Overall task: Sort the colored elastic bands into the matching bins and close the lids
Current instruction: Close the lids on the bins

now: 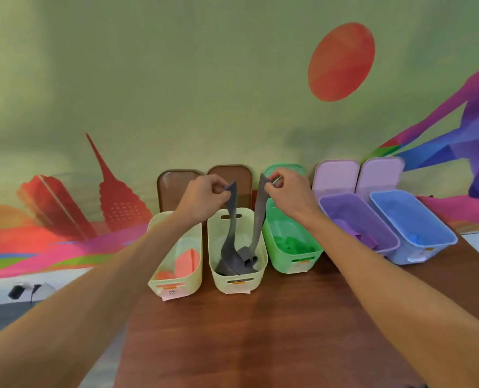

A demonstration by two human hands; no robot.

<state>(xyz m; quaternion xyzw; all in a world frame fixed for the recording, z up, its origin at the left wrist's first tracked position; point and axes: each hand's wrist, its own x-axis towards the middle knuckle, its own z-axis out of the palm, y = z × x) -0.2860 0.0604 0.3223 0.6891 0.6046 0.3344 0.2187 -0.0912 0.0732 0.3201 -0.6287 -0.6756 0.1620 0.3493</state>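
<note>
Pinching grey band [231, 214], perhaps more in bin [256, 278]

The table [274, 331] is reddish-brown wood grain with a soft sheen. The bins, like the cream one [238, 278], look smooth matt plastic. The grey band [232, 219] hangs limp, matt, rubbery.
</note>
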